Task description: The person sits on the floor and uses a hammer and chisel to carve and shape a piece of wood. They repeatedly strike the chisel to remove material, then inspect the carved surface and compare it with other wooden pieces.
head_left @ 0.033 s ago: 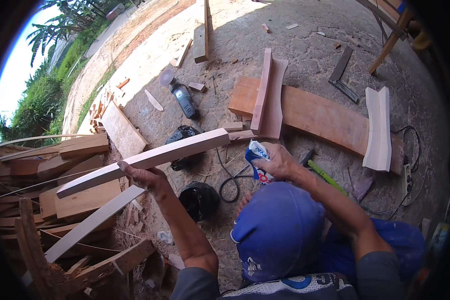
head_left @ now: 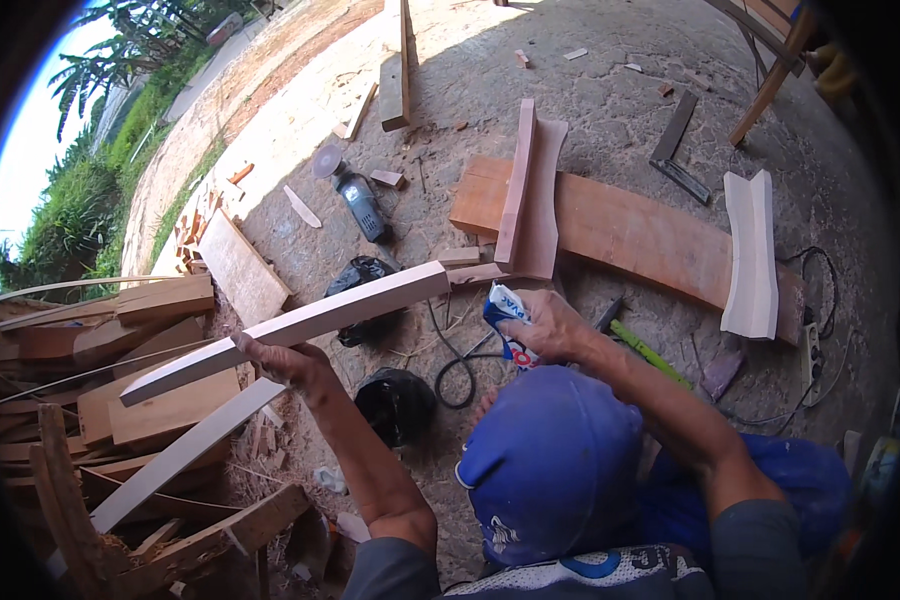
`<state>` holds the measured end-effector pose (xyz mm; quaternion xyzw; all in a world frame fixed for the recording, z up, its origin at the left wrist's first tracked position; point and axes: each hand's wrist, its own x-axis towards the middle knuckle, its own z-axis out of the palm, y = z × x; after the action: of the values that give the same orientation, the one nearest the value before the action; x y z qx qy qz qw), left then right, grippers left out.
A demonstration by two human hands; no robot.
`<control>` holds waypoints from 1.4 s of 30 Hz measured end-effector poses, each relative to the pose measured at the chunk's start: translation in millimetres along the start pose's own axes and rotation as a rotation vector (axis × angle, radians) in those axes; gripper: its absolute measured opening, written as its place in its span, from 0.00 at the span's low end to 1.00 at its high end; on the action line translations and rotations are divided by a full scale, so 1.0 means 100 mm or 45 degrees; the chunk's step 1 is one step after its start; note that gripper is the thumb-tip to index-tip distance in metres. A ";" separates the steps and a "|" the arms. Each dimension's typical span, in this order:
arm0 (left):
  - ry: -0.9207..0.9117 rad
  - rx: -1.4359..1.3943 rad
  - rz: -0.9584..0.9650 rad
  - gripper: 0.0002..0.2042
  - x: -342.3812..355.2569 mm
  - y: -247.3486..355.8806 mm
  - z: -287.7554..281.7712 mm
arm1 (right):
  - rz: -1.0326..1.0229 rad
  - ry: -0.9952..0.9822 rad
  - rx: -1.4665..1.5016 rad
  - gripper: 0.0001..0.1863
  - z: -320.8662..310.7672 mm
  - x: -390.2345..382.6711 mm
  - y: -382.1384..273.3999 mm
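My left hand [head_left: 275,358] is closed around a long pale wooden piece [head_left: 340,318] with a tapered left end, gripping it near that end. The piece is held above the ground, its right end tilted up. In my right hand [head_left: 548,325] is a soft blue and white glue packet [head_left: 510,318], squeezed between the fingers close to the wood's right end, apart from it. A blue cap [head_left: 560,465] covers the lower middle. Past the packet, a curved wooden part [head_left: 532,200] rests across a reddish plank [head_left: 650,225]; a second curved part [head_left: 750,255] lies at the plank's right end.
An angle grinder [head_left: 358,200] lies on the concrete ground with black plastic bags [head_left: 395,405] nearer. Stacked timber [head_left: 160,410] fills the left. A hammer with a green handle [head_left: 650,352] and a power strip [head_left: 811,362] lie at right, a metal square [head_left: 682,150] farther off.
The wooden piece in my left hand has dipped slightly and turned a little, showing more of its upper face at the tapered end. The packet stays in my right hand. The view shifts slightly.
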<state>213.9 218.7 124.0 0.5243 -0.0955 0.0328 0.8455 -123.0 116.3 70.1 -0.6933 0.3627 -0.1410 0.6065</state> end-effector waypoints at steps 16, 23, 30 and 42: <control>-0.354 0.548 -0.482 0.27 -0.86 -1.07 -0.39 | 0.066 -0.677 -1.070 0.20 -1.22 -0.42 -0.38; -0.440 0.750 -0.554 0.29 -1.64 -1.39 -0.20 | 0.301 -0.547 -1.045 0.18 -1.80 -0.95 -0.48; -0.507 0.924 -0.657 0.31 -1.79 -1.49 -0.36 | 0.122 -0.356 -0.772 0.18 -1.85 -0.91 -0.19; -2.417 0.413 -1.137 0.33 -2.58 0.17 0.93 | -0.177 -0.452 -0.058 0.16 -1.52 -0.70 -0.60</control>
<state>-53.4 154.9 128.9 0.4293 -0.5098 -0.6910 0.2798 -248.8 50.9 177.9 -0.7442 0.2042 -0.0499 0.6340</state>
